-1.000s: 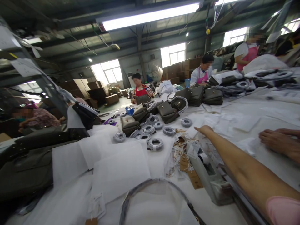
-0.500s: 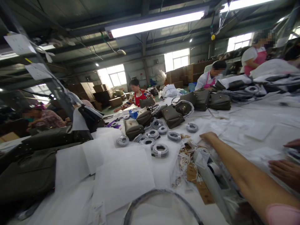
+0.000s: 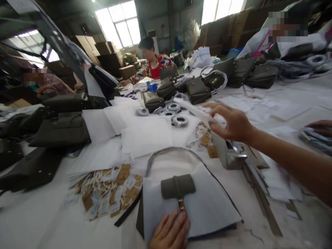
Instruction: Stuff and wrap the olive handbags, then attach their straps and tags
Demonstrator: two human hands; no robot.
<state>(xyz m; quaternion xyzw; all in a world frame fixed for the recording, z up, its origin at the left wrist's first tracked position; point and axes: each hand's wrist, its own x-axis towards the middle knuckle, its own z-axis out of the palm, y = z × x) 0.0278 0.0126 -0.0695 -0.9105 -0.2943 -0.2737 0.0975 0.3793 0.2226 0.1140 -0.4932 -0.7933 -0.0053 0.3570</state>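
Observation:
A dark olive handbag lies in front of me, its front covered by a white sheet and its flap and gold clasp showing. The handle arches upward and looks wrapped. My left hand lies flat, fingers stretched out, at the lower front just below the clasp. My right hand is raised above the table, closed around a blurred white strip; its exact material cannot be made out. Below that hand stands a grey tape dispenser.
Brown tags with strings are heaped left of the bag. White sheets, coiled straps and more olive bags lie beyond. At the right edge another person's hand touches a wrapped coil. Co-workers sit across the table.
The view has tilted down, bringing the handbag and my left hand into sight. My right hand has lifted off the area by the dispenser and now holds the white strip.

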